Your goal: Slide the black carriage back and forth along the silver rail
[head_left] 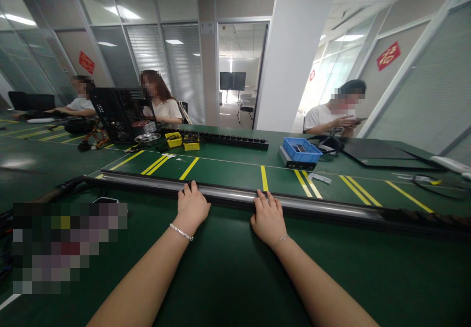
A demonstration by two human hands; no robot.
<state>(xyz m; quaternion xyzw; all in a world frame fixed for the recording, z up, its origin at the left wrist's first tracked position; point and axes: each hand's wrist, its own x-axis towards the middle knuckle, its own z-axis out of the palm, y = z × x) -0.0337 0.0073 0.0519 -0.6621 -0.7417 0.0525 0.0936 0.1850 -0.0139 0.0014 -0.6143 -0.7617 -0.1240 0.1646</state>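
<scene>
My left hand (191,207) and my right hand (268,218) rest side by side on the green table (228,278), fingers curled over a long dark metal rail (228,194) that runs across the table from left to right. Both hands touch the rail and nothing else is in them. A bracelet shows on each wrist.
Beyond the rail lie yellow floor-style stripes, two yellow bins (182,141), a black power strip (235,140), a blue tray (301,150) and an open computer case (121,113). Three people sit at the far side. A blurred patch covers the near left.
</scene>
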